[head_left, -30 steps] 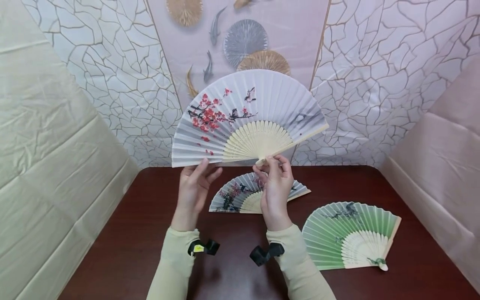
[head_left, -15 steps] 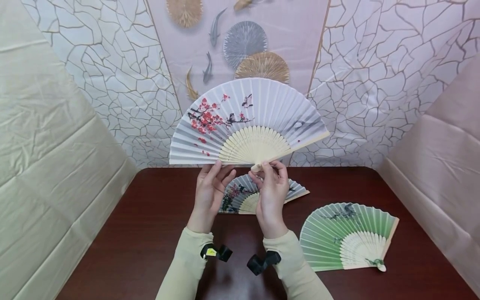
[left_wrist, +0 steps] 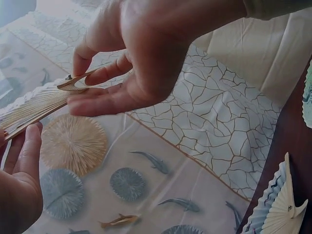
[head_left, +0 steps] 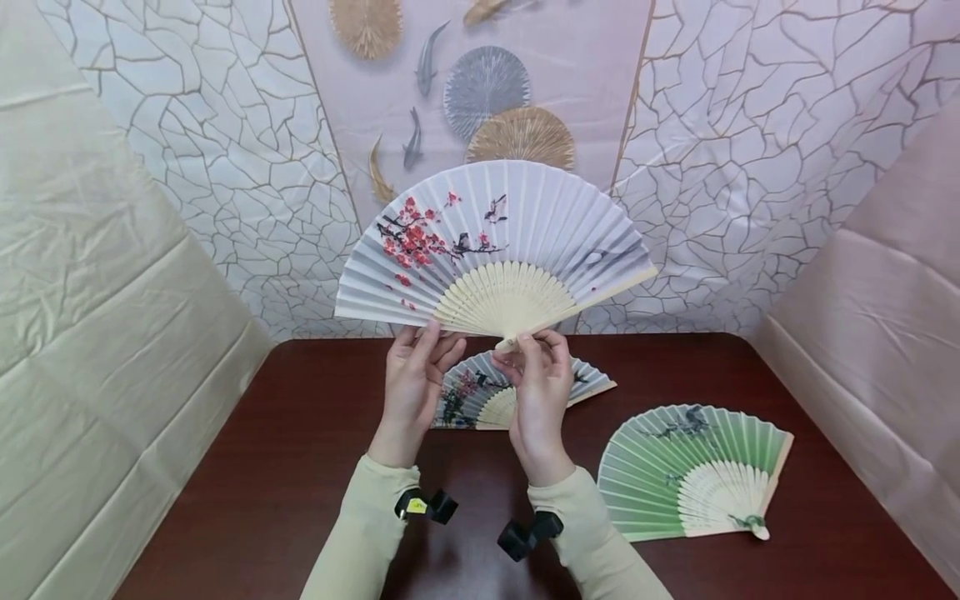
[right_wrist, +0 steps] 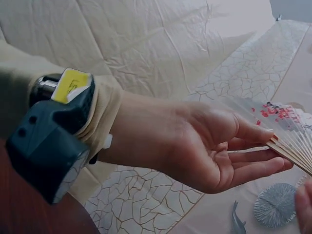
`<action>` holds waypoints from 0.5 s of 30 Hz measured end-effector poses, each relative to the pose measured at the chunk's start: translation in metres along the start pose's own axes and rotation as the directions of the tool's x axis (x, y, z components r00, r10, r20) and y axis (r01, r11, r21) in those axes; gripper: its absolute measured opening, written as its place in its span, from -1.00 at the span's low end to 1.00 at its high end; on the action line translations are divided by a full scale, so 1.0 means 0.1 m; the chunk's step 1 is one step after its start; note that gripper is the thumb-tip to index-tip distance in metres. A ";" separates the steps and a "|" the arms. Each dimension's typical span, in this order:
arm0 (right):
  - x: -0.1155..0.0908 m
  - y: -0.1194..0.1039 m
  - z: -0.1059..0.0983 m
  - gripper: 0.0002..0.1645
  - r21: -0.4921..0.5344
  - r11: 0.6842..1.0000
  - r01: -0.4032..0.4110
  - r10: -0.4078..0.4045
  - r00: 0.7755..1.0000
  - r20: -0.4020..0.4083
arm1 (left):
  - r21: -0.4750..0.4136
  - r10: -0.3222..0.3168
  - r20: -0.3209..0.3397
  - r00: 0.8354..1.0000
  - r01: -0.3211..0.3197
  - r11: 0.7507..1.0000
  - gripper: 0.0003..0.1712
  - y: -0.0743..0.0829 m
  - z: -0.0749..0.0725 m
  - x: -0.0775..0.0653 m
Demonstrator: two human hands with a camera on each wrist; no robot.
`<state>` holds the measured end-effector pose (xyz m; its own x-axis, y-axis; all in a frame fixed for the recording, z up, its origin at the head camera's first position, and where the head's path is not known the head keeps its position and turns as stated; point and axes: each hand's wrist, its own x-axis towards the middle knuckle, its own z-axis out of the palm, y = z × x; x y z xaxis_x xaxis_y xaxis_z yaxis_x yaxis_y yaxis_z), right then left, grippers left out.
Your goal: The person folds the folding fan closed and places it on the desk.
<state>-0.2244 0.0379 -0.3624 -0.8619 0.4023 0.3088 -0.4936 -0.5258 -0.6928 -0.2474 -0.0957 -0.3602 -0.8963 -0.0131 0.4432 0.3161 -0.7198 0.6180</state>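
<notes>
Table (head_left: 285, 467) looks glossy — held fan (head_left: 502, 250), matt cloth.

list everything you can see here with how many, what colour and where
white fan: one, white-grey with red blossoms, spread open above the table
blue-grey fan: one, blue-grey with dark and pink print, on the table behind the hands
green fan: one, green with dark print, on the table's right side
table: one, dark reddish brown, under the two lower fans
backdrop: white crackle pattern, pinkish fish panel, behind the table
side drapes: two, cream and pinkish beige, left and right
wrist cameras: two, black, on the wrists
sleeves: two, cream
left hand: one, pinching the white fan's lower edge
right hand: one, pinching its pivot end
</notes>
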 end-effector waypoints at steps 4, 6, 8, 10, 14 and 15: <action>-0.02 -0.01 -0.03 -0.93 -0.020 0.999 -0.044 0.043 0.999 -0.004 | 0.029 0.006 -0.006 1.000 -0.006 1.000 -0.76 0.03 -0.01 -0.02; -0.02 -0.02 -0.05 -0.91 -0.036 0.997 -0.065 0.065 0.998 0.001 | 0.048 0.009 -0.001 1.000 -0.009 0.999 -0.74 0.04 -0.04 -0.03; -0.02 -0.04 -0.07 -0.86 -0.046 0.995 -0.085 0.086 0.996 0.018 | 0.072 0.009 0.008 1.000 -0.009 0.997 -0.72 0.05 -0.06 -0.04; -0.01 -0.06 -0.10 -0.81 -0.051 0.993 -0.105 0.107 0.994 0.038 | 0.101 0.005 0.017 1.000 -0.007 0.995 -0.70 0.05 -0.09 -0.04; 0.02 -0.13 -0.17 -0.77 0.001 0.991 -0.136 0.136 0.988 0.076 | 0.148 -0.008 0.026 1.000 0.004 0.989 -0.70 0.06 -0.14 -0.04; 0.03 -0.16 -0.19 -0.77 0.018 0.990 -0.140 0.138 0.987 0.086 | 0.154 -0.012 0.026 1.000 0.008 0.988 -0.71 0.06 -0.15 -0.05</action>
<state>-0.2169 0.0618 -0.3626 -0.9286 0.2597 0.2651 -0.3699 -0.5907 -0.7171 -0.2461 -0.1101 -0.3684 -0.8915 0.0138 0.4528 0.3532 -0.6047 0.7139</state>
